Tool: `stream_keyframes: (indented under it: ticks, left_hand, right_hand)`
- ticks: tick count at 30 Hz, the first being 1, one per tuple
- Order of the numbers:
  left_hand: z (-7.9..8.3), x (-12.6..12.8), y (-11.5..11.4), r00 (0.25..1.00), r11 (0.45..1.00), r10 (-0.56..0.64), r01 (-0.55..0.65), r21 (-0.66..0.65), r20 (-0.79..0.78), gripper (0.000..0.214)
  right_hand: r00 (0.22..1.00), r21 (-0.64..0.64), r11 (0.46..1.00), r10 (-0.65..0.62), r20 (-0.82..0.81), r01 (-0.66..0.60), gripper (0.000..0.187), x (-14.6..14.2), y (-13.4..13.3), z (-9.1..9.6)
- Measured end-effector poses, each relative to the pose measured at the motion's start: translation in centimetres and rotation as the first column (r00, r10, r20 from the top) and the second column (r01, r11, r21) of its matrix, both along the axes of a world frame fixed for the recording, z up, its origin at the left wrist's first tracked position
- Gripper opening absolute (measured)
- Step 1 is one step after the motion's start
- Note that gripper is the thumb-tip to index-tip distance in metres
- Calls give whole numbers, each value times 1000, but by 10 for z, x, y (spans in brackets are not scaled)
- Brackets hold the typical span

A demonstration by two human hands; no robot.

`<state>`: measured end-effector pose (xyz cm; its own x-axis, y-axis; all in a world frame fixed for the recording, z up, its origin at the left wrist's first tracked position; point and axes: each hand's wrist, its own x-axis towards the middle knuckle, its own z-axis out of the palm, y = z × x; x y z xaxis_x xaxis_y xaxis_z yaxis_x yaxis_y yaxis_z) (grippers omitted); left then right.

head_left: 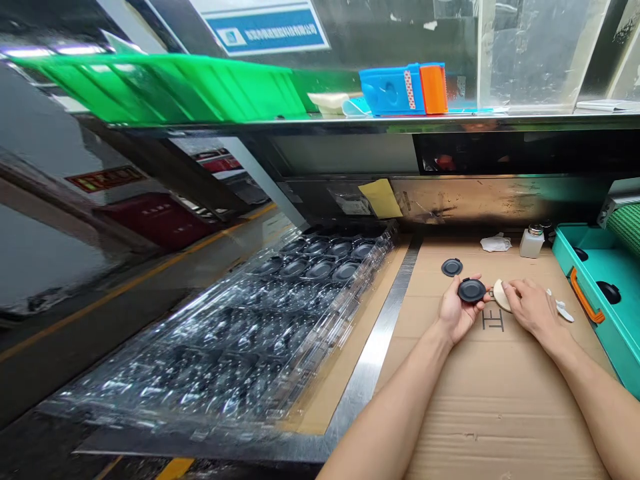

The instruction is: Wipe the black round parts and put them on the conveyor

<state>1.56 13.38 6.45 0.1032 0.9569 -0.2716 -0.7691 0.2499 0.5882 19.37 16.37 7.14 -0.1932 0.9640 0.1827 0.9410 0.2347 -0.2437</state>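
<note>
My left hand (456,315) is closed around a small black round case (471,290) with a hinge tab, its shallow face turned up. Close beside it, my right hand (537,308) has its fingers on a cream-coloured round pad (501,295), pinched at the near edge; the thumb is partly hidden. A second black round piece (452,267) lies flat on the cardboard (480,400) just beyond my left hand. Next to my right fingers lies a small white object (564,310), partly covered by the hand.
Clear plastic trays (240,320) holding black round pieces fill the left. A teal bin (575,257) with an orange handle (586,297) stands right, black pieces inside. A small white bottle (531,241) and crumpled tissue (496,243) sit behind. Above is a shelf with a green bin (200,90).
</note>
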Motion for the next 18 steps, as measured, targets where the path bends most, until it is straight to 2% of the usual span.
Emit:
stream_keyframes:
  ticks: [3, 5, 7, 9, 11, 13, 16, 18]
  left_hand:
    - [0, -9, 3, 993, 998, 12, -5, -56, 121, 44]
    - [-2, -10, 4, 992, 999, 15, -10, -41, 127, 44]
    - [-4, -8, 4, 994, 1000, 13, -12, -9, 111, 44]
    - [-6, -6, 4, 996, 1000, 15, -16, 16, 84, 44]
    - [-7, -3, 4, 999, 1000, 19, -20, 23, 46, 45]
    - [-11, 1, 4, 1000, 1000, 15, -15, 27, 3, 46]
    - [-21, 10, 4, 996, 998, 8, -2, 64, -85, 48]
    - [-29, 17, 4, 985, 994, 24, -6, 108, -173, 53]
  right_hand:
    - [987, 163, 983, -108, 120, 88, 39, 14, 1, 9]
    - [960, 193, 972, -179, 218, 137, 34, 27, 6, 11]
    - [941, 86, 983, -181, 286, 163, 30, 37, 13, 9]
    - [948, -31, 986, -151, 279, 166, 29, 41, 19, 5]
    - [985, -42, 996, -74, 155, 81, 30, 37, 21, 2]
    - [993, 46, 993, 108, -57, -105, 31, 25, 16, 1]
    - [877, 147, 921, 389, -281, -362, 32, 0, -2, 1]
    - [845, 123, 897, 442, -303, -425, 35, -14, -13, 0]
